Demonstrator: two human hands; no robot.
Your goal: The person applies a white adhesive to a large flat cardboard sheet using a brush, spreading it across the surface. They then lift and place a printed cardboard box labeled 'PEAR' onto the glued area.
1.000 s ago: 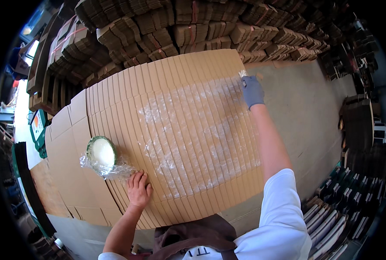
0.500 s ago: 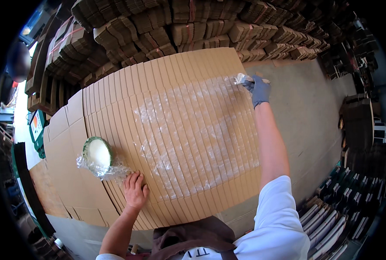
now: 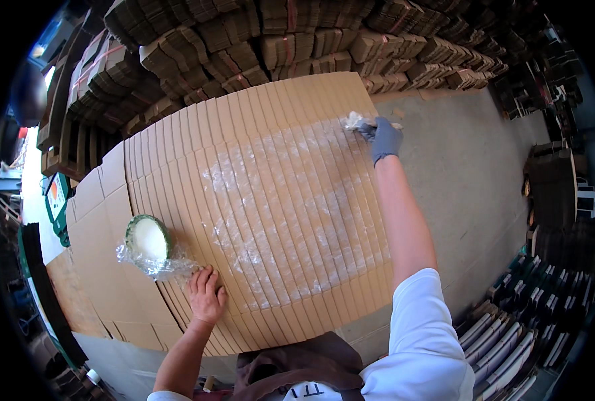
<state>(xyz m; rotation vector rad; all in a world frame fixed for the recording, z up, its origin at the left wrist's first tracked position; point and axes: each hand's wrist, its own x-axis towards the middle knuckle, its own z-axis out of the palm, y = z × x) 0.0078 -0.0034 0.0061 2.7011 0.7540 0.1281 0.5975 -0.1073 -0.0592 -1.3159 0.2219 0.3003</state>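
Overlapping brown cardboard sheets lie fanned out in front of me, with wet-looking whitish streaks across their middle. My right hand, in a grey-blue glove, is closed around a brush at the far right of the sheets. The brush's whitish, shiny end meets the cardboard; its handle sticks out to the right. Bare and open, my left hand rests with its fingers flat on the near left part of the sheets. Beside its fingertips stands a round green-rimmed tub of white paste, with crumpled clear plastic around it.
Bundled cardboard stacks line the far side. A green-framed device stands at the left. Grey floor extends to the right, with a stack of boards at the near right and dark shelving or racks beyond.
My right hand and the brush have moved a little left along the far part of the sheets. My left hand stays in nearly the same place.
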